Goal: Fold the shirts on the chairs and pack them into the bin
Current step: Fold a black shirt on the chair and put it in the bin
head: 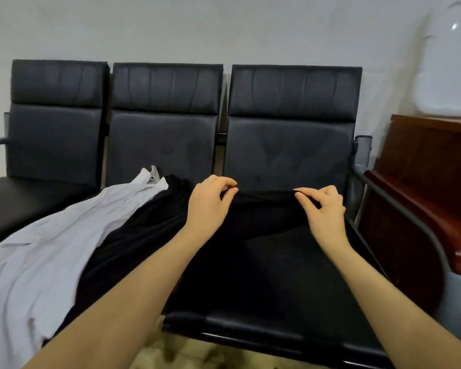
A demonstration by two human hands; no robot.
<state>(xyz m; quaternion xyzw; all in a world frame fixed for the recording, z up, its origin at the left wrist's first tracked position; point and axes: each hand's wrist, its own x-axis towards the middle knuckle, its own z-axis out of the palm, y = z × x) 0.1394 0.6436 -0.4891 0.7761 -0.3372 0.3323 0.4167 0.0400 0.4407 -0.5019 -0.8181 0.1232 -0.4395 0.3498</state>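
Observation:
A black shirt lies spread over the seats of the middle and right black chairs. My left hand pinches its far edge between thumb and fingers near the right chair's back. My right hand pinches the same edge further right. A white shirt lies crumpled on the middle seat to the left, partly over the black one. No bin is in view.
Three joined black chairs stand against a pale wall, with the left seat bare. A dark red wooden table stands close on the right, with a large white glossy object on top. Patterned floor shows below the seats.

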